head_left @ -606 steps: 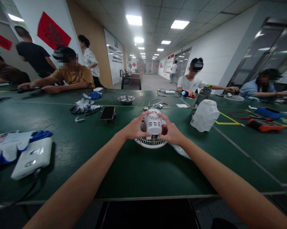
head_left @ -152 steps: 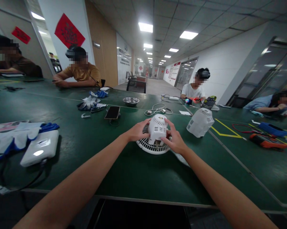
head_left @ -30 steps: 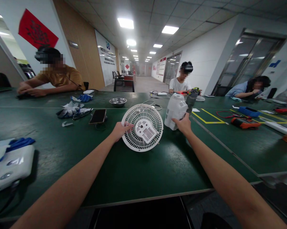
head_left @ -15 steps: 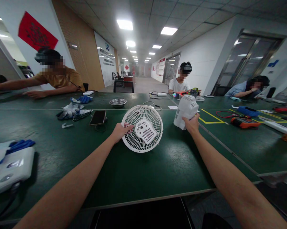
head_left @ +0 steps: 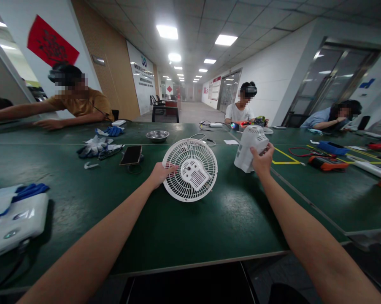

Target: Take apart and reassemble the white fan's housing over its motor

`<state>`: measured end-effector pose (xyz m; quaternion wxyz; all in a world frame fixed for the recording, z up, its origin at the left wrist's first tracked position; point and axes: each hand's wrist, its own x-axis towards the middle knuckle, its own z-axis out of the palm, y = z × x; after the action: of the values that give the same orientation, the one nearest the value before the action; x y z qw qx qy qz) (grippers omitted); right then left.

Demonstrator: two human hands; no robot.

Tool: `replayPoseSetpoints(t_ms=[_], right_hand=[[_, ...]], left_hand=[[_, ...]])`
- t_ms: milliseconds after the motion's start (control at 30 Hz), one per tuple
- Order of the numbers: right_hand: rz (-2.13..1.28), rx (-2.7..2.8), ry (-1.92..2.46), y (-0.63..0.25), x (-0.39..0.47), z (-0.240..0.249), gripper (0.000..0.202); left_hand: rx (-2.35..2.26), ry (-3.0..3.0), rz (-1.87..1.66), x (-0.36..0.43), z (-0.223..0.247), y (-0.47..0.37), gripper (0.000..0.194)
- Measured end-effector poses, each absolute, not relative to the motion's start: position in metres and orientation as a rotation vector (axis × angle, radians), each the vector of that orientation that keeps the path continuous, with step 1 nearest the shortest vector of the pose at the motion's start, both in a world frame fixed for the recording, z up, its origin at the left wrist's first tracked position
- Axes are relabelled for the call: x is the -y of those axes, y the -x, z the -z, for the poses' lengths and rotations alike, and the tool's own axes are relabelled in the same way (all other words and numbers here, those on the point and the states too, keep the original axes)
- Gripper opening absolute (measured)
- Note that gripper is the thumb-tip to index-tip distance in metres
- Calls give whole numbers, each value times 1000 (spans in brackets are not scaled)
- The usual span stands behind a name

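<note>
A round white fan grille with a motor housing at its centre is tilted up over the green table. My left hand grips its left rim, thumb on the front and the other fingers hidden behind. To the right, my right hand is closed around the side of a white plastic housing with vent slots near its top. That housing is upright at the table; whether its bottom edge touches the surface I cannot tell.
Left of the grille lie a phone, gloves and a white device. A metal bowl stands behind it. On the right are an orange multimeter and a blue tray. Several people sit around the table.
My right hand has moved slightly right with the white housing and its fingers now wrap further around it. My left hand keeps its hold on the grille. The view has shifted a little.
</note>
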<state>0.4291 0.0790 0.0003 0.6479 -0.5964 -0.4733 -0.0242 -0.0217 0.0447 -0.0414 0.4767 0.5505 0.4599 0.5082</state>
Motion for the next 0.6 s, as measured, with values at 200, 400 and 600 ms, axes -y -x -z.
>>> replayPoseSetpoints(t_ms=[200, 400, 600], right_hand=[[253, 1126, 1453, -430, -78, 1, 82], [547, 1314, 1391, -419, -67, -5, 81], [343, 1650, 1276, -368, -64, 9, 75]], left_hand=[[-1111, -1339, -1246, -44, 42, 21, 31], [-1125, -1330, -1258, -41, 38, 19, 35], [-1119, -1355, -1254, -40, 38, 19, 35]])
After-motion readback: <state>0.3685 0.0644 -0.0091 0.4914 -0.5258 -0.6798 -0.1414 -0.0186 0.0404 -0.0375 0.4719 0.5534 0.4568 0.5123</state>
